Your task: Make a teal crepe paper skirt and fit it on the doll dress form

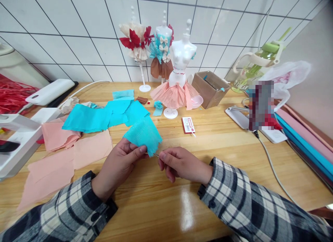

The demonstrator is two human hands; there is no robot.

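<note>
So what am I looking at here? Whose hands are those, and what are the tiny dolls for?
The camera sits on a person's head, looking down at their own hands on a wooden table. The left hand pinches a teal paper piece. The right hand holds what looks like a thin needle at its edge. More teal sheets and pink sheets lie on the left. At the back stand three small dress forms wearing paper dresses, beside a cardboard box.

Bare table (213,145) right; paper sheets (88,119) crowd left.
</note>
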